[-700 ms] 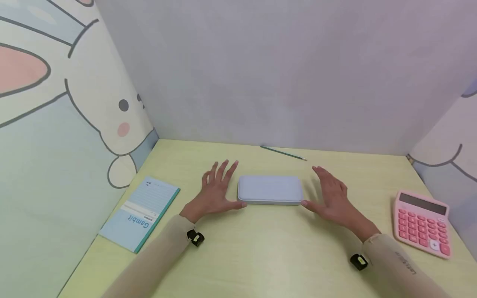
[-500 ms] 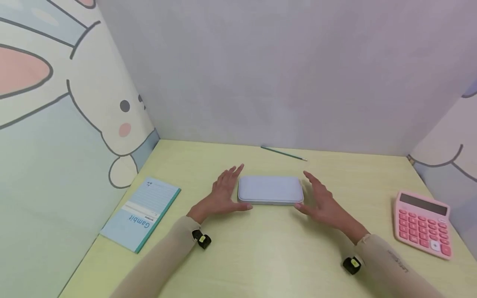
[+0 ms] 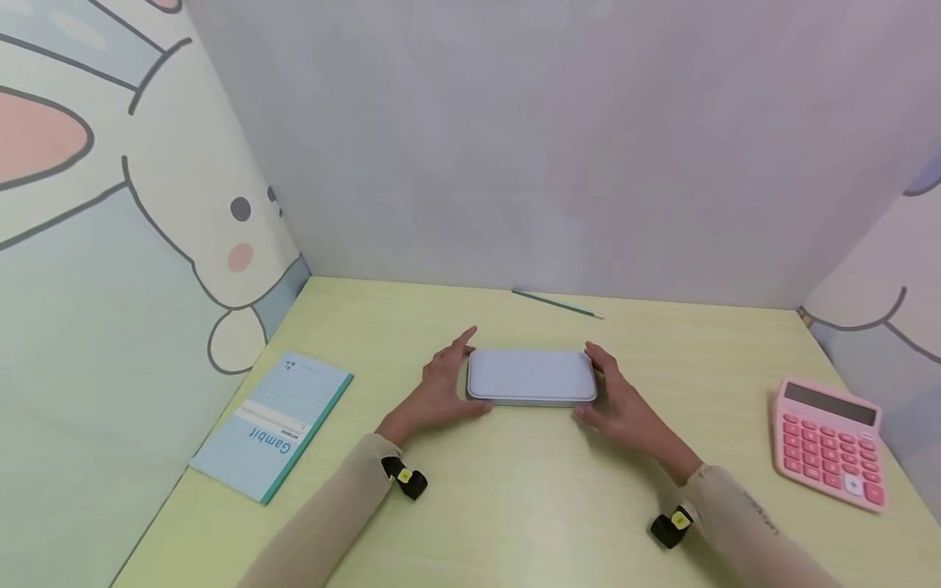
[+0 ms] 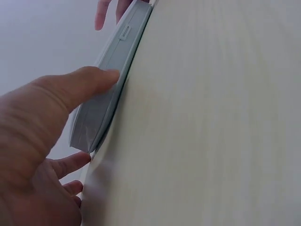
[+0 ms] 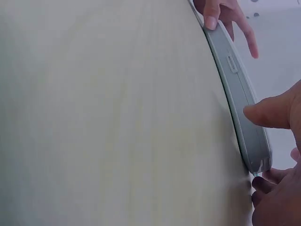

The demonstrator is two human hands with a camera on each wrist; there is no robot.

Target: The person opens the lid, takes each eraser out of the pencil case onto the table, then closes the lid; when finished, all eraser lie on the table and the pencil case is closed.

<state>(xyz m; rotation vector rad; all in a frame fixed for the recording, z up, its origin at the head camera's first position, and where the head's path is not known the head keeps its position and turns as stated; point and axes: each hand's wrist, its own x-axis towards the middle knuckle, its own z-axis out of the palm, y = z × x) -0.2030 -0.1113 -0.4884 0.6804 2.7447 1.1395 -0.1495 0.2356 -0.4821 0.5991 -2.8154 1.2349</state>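
While the left hand (image 3: 439, 394) and right hand (image 3: 623, 408), half-curled, gripped the case (image 3: 532, 376) at 2 ends, skewing seemed possible. Uneven squeezing could've caused it, imo.

The case (image 3: 532, 375) is pale purple with grey sides. The calculator (image 3: 828, 443) is pink, and the notebook (image 3: 272, 426) is blue with lines.

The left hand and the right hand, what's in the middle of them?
A pale lavender case with rounded corners. The head view shows it plainly, with the left hand at one short end and the right hand at the other.
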